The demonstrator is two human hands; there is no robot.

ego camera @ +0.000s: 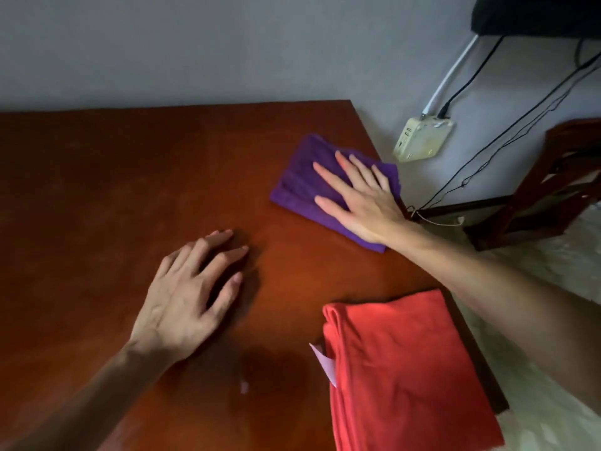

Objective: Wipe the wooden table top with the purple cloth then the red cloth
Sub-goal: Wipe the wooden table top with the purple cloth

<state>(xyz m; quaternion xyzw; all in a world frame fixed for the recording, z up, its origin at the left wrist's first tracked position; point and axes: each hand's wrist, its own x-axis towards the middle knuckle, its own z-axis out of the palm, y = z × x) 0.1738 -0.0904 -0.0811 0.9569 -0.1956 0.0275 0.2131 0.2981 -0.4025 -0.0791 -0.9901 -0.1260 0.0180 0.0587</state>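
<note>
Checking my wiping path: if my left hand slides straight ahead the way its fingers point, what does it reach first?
The left hand points up and right across bare table. The first thing in that line looks like the purple cloth under the right hand, though depth is hard to judge.

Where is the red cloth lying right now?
In the head view, the red cloth lies folded at the near right of the wooden table top, by its right edge, under the right forearm and nearer the person than the purple cloth.

Home room: wooden table [130, 190], wall socket [422, 138]
</note>
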